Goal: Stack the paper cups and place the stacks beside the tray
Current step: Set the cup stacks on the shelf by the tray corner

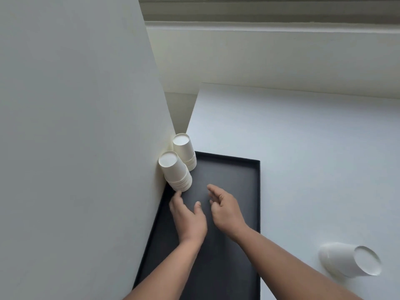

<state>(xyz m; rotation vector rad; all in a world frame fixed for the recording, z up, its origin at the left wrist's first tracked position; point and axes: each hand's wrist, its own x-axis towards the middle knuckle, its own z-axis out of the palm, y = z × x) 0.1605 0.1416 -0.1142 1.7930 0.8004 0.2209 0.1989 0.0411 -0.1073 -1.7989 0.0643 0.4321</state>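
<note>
You've got two upside-down cup stacks: one (176,172) just past your left hand (187,215), fingertips touching it, another (184,151) right behind. Both hands, right (225,210) too, hover relaxed over the one black tray (227,245), gripping nothing. A third stack (348,262) sits on the worktop (303,148), off right.

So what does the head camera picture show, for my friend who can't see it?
Two bare hands, left hand and right hand, reach over a black tray toward two upside-down stacks of white paper cups, the near stack and the far stack, by a white wall. Another stack sits right of the tray.
</note>
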